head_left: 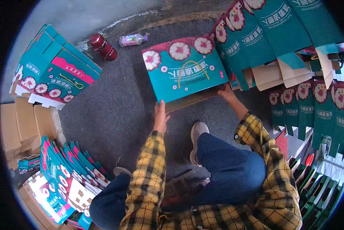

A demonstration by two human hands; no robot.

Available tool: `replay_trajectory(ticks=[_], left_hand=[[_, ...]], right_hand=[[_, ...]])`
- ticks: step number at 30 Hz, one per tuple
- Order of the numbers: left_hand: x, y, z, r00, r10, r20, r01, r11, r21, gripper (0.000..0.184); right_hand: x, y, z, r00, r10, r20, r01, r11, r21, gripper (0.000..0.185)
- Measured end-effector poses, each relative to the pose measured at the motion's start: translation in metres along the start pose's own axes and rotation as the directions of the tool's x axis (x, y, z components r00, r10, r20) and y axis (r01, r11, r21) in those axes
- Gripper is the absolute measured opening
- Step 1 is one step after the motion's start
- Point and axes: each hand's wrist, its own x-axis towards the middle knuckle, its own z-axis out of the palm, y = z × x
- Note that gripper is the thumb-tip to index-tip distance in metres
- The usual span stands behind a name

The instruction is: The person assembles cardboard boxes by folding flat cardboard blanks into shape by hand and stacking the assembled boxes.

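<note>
Dark grey floor [122, 92] fills the middle of the view, w/ a pale wall [70, 23] behind it at upper L. Btwn the 2 hands is the teal box [193, 82], in front of the person; its printed face is turned up, w/ white flower-like pics, Chinese letters (upside down in this view) and a yellow cord handle [193, 69]. Near side of the box is brown and in shadow. Whether the box touches the floor, I cannot tell.

L hand [161, 116] is partly closed, w/ fingers rather straight, and has hold of the near L corner of the box. R hand [228, 96] is more bent, also partly closed, and grips the near R corner; some of its fingers are hidden.

Beyond the box, to the L, a dark red flask [103, 46] is next to a clear plastic bottle [132, 40] w/ purple cap, which lies on its side. At far L are teal cartons [45, 73], several pcs together, and below them brown cardboard [24, 119] and a pile of flat printed cartons [57, 165]. On the R side, 2 rows of teal cartons stand: upper row [252, 36] close beside the box, lower row [313, 105] further R.
</note>
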Motion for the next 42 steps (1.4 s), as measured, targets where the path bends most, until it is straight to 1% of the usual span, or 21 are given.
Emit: replay_trajectory(ticks=[4,6,9,10,12,13,15,18,20,23,24,26,27,28,29,32,33,35,38,40,42], left_hand=[[0.000,0.003,0.006,0.999,-0.042,0.029,0.042,0.999,0.021,0.098],[-0.002,0.008,0.007,0.995,-0.093,0.028,0.092,0.994,0.053,0.097],[-0.022,0.027,-0.004,0.977,-0.195,-0.087,0.209,0.955,0.209,0.094],[-0.020,0.023,-0.014,0.977,-0.186,-0.106,0.204,0.958,0.200,0.094],[-0.017,0.007,-0.052,0.973,-0.057,-0.223,0.172,0.825,0.539,0.085],[-0.033,0.017,-0.066,0.988,0.059,-0.143,0.060,0.704,0.707,0.081],[-0.092,0.046,-0.079,0.987,0.153,0.056,-0.123,0.478,0.869,0.071],[-0.208,0.102,-0.065,0.944,0.096,0.315,-0.327,0.380,0.865,0.051],[-0.288,0.118,-0.056,0.881,0.055,0.469,-0.458,0.342,0.820,0.048],[-0.379,0.117,-0.059,0.784,0.009,0.620,-0.573,0.394,0.719,0.045],[-0.389,0.110,-0.068,0.793,0.031,0.609,-0.570,0.393,0.722,0.045],[-0.396,0.086,-0.092,0.777,0.266,0.571,-0.629,0.371,0.683,0.040],[-0.388,0.077,-0.106,0.758,0.447,0.474,-0.640,0.374,0.671,0.036],[-0.382,0.076,-0.118,0.757,0.534,0.375,-0.604,0.356,0.713,0.032],[-0.376,0.076,-0.128,0.742,0.613,0.271,-0.561,0.347,0.751,0.029],[-0.398,0.109,-0.141,0.636,0.763,0.115,-0.622,0.418,0.662,0.025],[-0.397,0.116,-0.148,0.633,0.768,0.102,-0.619,0.422,0.663,0.025],[-0.394,0.123,-0.168,0.404,0.914,0.021,-0.649,0.271,0.711,0.022],[-0.388,0.121,-0.174,0.370,0.925,-0.083,-0.723,0.343,0.600,0.022],[-0.397,0.125,-0.181,0.398,0.915,-0.067,-0.718,0.356,0.598,0.024],[-0.401,0.124,-0.186,0.412,0.909,-0.059,-0.719,0.364,0.593,0.025]], right_hand=[[0.025,0.035,0.004,0.985,-0.172,-0.013,0.172,0.981,0.088,0.085],[0.013,0.017,-0.001,0.978,-0.112,-0.175,0.036,0.922,-0.386,0.079],[-0.020,-0.027,-0.002,0.982,-0.104,-0.158,0.011,0.866,-0.501,0.067],[-0.019,-0.013,-0.004,0.982,-0.175,-0.077,0.113,0.857,-0.502,0.062],[-0.028,0.002,-0.014,0.984,-0.144,0.110,0.176,0.904,-0.390,0.056],[-0.043,-0.013,-0.015,0.972,-0.048,0.232,0.117,0.949,-0.294,0.054],[-0.071,-0.065,-0.017,0.854,0.145,0.500,0.022,0.949,-0.314,0.053],[-0.098,-0.127,-0.003,0.775,0.137,0.617,0.137,0.917,-0.376,0.052],[-0.098,-0.152,0.002,0.731,-0.145,0.667,0.503,0.775,-0.382,0.048],[-0.142,-0.263,0.029,0.613,-0.097,0.784,0.644,0.637,-0.425,0.045],[-0.164,-0.299,0.042,0.578,-0.121,0.807,0.711,0.561,-0.424,0.042],[-0.189,-0.338,0.069,0.483,-0.174,0.858,0.805,0.473,-0.358,0.041],[-0.201,-0.354,0.086,0.394,-0.205,0.896,0.871,0.396,-0.292,0.040],[-0.216,-0.368,0.109,0.379,-0.199,0.904,0.882,0.374,-0.288,0.040],[-0.232,-0.381,0.134,0.281,-0.178,0.943,0.932,0.286,-0.224,0.040],[-0.264,-0.381,0.221,0.019,-0.125,0.992,0.993,0.120,-0.004,0.036],[-0.277,-0.376,0.253,0.008,-0.119,0.993,0.994,0.111,0.005,0.036],[-0.316,-0.363,0.337,-0.058,-0.118,0.991,0.944,0.315,0.093,0.032],[-0.379,-0.353,0.440,-0.147,-0.150,0.978,0.769,0.605,0.208,0.028],[-0.421,-0.358,0.485,-0.023,-0.147,0.989,0.587,0.798,0.132,0.026],[-0.442,-0.334,0.546,0.033,-0.308,0.951,0.573,0.785,0.235,0.027]])
